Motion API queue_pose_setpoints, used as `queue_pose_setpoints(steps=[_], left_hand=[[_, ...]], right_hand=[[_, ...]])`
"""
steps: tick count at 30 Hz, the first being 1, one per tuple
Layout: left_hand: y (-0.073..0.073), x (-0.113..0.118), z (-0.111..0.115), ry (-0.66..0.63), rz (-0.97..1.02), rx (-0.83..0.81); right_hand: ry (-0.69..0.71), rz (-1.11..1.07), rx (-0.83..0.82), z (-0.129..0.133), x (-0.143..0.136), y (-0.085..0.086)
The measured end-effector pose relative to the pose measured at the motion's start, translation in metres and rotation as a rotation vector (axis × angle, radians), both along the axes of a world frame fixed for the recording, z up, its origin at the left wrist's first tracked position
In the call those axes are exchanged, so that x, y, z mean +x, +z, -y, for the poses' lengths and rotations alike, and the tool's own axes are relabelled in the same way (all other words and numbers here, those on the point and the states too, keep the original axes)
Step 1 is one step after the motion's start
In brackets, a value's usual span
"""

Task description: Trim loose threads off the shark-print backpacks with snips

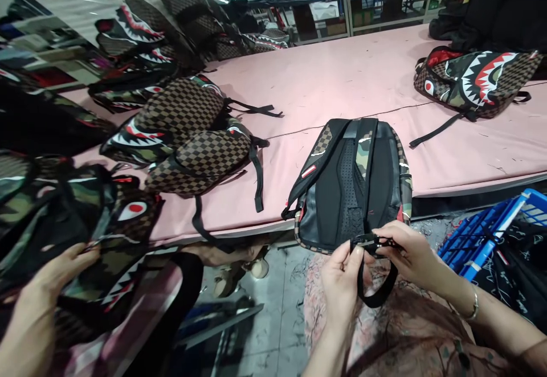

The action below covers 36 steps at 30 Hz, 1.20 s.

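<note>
A backpack point(342, 189) with black padded back and checkered edges lies back side up at the table's near edge, its lower end toward me. My left hand point(342, 277) pinches a black strap point(378, 294) that hangs in a loop below the bag. Close beside it, my right hand point(399, 249) is closed around small dark metal thread snips point(370, 241), whose blades point left at the strap by my left fingertips. Part of the snips is hidden by the right fingers.
Checkered shark-face backpacks point(171, 121) are heaped on the left of the pink table point(325, 86); another point(478, 83) lies at the right. A co-worker's hand point(64, 271) holds a bag at left. A blue crate point(491, 240) stands at the right.
</note>
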<state>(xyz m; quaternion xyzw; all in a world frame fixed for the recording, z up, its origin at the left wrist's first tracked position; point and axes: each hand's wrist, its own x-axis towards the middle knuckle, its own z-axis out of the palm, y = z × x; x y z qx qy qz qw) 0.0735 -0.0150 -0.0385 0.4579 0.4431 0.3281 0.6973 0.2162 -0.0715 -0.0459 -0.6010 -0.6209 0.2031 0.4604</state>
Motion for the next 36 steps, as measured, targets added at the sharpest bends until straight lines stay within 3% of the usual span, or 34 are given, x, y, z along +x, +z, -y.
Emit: queue_pose_setpoints(steps=[9,17,21,24,26,28,31,33,36], left_hand=[[-0.005,-0.002,-0.001,-0.069,-0.078,0.038],[-0.003,0.002,0.0,-0.015,-0.026,-0.002],[0.001,0.0,-0.004,-0.088,0.331,-0.334],[-0.001,-0.001,-0.005,-0.277,0.628,-0.652],[-0.005,0.002,-0.003,-0.402,0.663,-0.753],[-0.008,0.005,0.0,-0.396,0.573,-0.689],[-0.01,0.009,0.006,-0.168,0.331,-0.358],[-0.01,0.008,0.006,-0.052,0.169,-0.188],[-0.008,0.006,0.004,0.044,0.055,-0.203]], right_hand=[[0.01,0.073,0.077,-0.007,0.005,-0.005],[0.033,0.03,0.038,-0.007,0.005,0.0],[-0.069,-0.239,0.017,-0.009,0.006,-0.002],[-0.045,-0.585,-0.116,-0.015,0.003,-0.007],[-0.008,-0.736,-0.247,-0.021,0.0,-0.01],[-0.054,-0.833,-0.353,-0.026,-0.001,-0.01],[-0.14,-0.858,-0.379,-0.031,-0.001,-0.009],[-0.131,-0.757,-0.362,-0.032,-0.001,-0.007],[-0.141,-0.539,-0.283,-0.03,0.002,-0.007]])
